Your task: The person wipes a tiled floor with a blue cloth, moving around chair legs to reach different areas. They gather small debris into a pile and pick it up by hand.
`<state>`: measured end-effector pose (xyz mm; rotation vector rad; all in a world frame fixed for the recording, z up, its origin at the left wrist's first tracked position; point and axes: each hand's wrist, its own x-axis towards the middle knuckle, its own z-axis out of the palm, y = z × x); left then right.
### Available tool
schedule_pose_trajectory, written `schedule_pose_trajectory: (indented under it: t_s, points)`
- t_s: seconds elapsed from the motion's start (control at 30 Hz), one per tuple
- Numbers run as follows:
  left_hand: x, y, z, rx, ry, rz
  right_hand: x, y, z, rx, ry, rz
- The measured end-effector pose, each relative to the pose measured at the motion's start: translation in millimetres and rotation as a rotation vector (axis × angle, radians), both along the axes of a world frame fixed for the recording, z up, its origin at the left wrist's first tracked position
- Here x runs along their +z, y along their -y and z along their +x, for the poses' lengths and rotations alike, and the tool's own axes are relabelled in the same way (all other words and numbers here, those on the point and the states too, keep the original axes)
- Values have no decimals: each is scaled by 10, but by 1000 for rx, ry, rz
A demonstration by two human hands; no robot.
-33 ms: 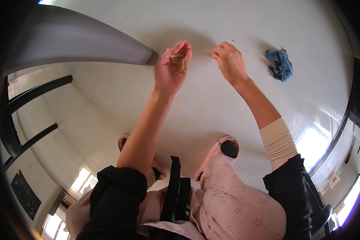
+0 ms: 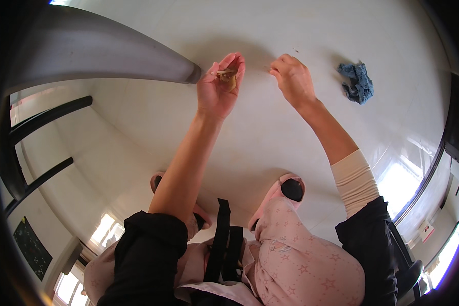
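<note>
My left hand (image 2: 218, 94) is turned palm up and cupped, its fingers curled around a few small yellowish-brown scraps (image 2: 227, 79). One thin, pale piece lies across the top of them; what they are is too small to tell. To the right, my right hand (image 2: 295, 79) is low over the pale floor (image 2: 250, 137), back of the hand up. Its thumb and fingertips are pinched together, and whatever may be between them cannot be made out. A tiny dark crumb (image 2: 296, 50) lies on the floor just beyond the right knuckles.
A crumpled blue cloth (image 2: 359, 84) lies on the floor right of my right hand. From the upper left a broad grey beam-like leg (image 2: 112, 51) reaches close to my left hand. Black bars (image 2: 51, 120) stand at the left. My pink slippers (image 2: 285, 191) are below.
</note>
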<state>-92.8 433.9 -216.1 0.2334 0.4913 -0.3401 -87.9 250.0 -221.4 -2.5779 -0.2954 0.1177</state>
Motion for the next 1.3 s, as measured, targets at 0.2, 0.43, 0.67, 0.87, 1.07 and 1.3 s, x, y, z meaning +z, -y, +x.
schedule_pose_trajectory:
  t_s: [0.2, 0.43, 0.67, 0.87, 1.07, 1.3]
  points:
    - [-3, 65, 1, -39, 5, 7, 93, -11, 64, -84, -147, -1]
    - [65, 303, -85, -70, -41, 9, 622, -71, -103, -388, -376, 753]
    - [171, 467, -182, -265, 17, -18, 583, -166, -248, -248, 24, 355]
    - [215, 479, -191, -294, 20, -47, 524, -79, -244, -203, 74, 187]
    - [101, 409, -148, -219, -12, -170, 484, -15, -175, -248, 143, 237]
    - [56, 180, 7, -97, 53, -73, 375, 77, -82, -444, -221, 400]
